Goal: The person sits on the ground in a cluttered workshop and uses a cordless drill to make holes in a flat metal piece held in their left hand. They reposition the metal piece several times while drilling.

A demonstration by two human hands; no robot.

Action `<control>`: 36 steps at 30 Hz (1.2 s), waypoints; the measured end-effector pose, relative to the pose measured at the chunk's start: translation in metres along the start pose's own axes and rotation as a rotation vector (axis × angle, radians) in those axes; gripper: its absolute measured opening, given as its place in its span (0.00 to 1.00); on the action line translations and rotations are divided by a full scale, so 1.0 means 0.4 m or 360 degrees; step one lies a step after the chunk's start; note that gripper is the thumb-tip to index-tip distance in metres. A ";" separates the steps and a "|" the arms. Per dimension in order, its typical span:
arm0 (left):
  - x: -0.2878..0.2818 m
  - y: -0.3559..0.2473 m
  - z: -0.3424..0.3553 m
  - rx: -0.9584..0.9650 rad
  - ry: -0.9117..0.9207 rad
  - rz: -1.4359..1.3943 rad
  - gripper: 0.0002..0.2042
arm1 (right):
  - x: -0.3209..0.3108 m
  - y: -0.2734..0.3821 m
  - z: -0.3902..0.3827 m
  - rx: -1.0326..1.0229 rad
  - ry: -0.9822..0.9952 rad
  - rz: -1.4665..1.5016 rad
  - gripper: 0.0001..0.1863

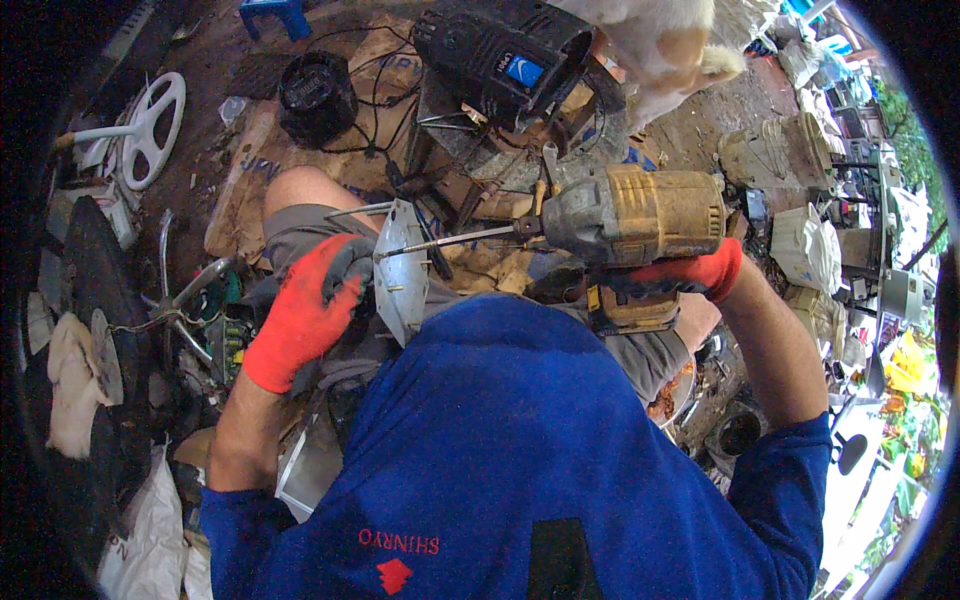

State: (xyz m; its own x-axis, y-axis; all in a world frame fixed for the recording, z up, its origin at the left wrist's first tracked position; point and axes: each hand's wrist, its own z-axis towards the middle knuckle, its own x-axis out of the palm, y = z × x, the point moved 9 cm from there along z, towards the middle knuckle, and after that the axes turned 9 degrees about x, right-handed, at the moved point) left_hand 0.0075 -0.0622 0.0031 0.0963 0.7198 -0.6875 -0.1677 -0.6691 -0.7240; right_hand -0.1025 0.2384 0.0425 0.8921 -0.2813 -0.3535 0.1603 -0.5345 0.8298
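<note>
My left hand, in a red glove with dark fingers, grips the left side of a grey metal plate above my lap. Metal rods stick out from the plate's upper edge. My right hand, also gloved in red, is wrapped round the handle of a worn yellow cordless impact driver, with its battery below. The driver's long bit points left, and its tip meets the plate near a small fixing. Part of the handle and trigger are hidden by the driver's body and glove.
Before me stands a black machine housing on a grey block, beside a black round part and cables on cardboard. A white and tan animal is close behind. Buckets line the right; a white wheel lies left.
</note>
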 end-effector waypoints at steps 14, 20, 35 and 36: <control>0.011 0.032 -0.016 -0.0093 0.0047 -0.0020 0.22 | 0.003 -0.003 -0.002 0.0059 -0.0044 0.0058 0.29; 0.006 0.025 -0.016 -0.0103 0.0052 -0.0021 0.22 | 0.006 0.004 -0.004 0.0020 -0.0034 -0.0032 0.30; 0.000 0.014 -0.012 -0.0039 0.0011 0.0005 0.20 | 0.012 -0.006 -0.013 -0.0205 -0.0089 -0.0348 0.28; -0.002 0.014 -0.013 -0.0026 0.0003 0.0018 0.20 | 0.019 0.006 -0.015 -0.0265 -0.0072 -0.0526 0.27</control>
State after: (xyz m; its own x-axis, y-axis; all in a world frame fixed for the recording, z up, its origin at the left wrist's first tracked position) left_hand 0.0118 -0.0674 -0.0006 0.0965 0.7117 -0.6958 -0.1524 -0.6802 -0.7170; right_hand -0.0927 0.2397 0.0445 0.7617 -0.1523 -0.6297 0.5065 -0.4662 0.7254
